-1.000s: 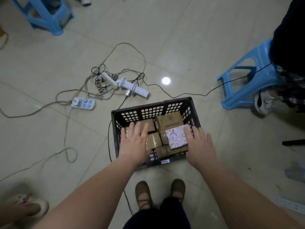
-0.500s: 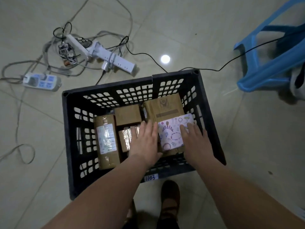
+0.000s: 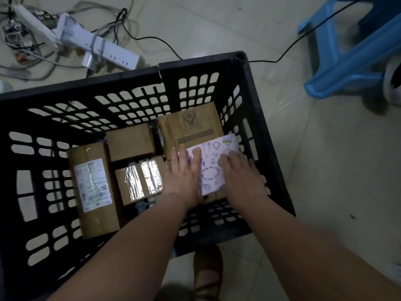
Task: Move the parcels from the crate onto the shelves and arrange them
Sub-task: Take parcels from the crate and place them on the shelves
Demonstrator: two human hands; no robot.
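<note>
A: Starting at the left wall of the crate (image 3: 195,61)?

B: Long labelled parcel (image 3: 93,187), lying lengthwise from near rim toward far rim. Then, mid-crate, small plain parcel (image 3: 130,142) on the far side and foil-taped parcel (image 3: 138,181) on the near side. Then large brown parcel (image 3: 191,127) toward the far right corner.

A: And the one to lift?

B: Patterned parcel (image 3: 213,168), resting over the near end of the large brown one, close to the right wall. Long axis near-to-far, leaning a little rightward at the far end. Right under the hands, flanked on its two long sides.

A: Hold?

B: Left hand (image 3: 182,177) laid flat along its left edge with straight fingers. Right hand (image 3: 240,177) flat over its right part, fingers likewise straight. With thumbs hidden, impossible to tell whether hooked underneath.

A: Nearer hand?

B: About equal, touched by both. Probably calls for pressing inward from both sides, then lifting straight up past the right wall. No shelves in view.

A: Outside the crate?

B: On the floor (image 3: 325,170), power strip (image 3: 104,48) beyond the far rim, blue stool (image 3: 351,51) off to the right.
</note>
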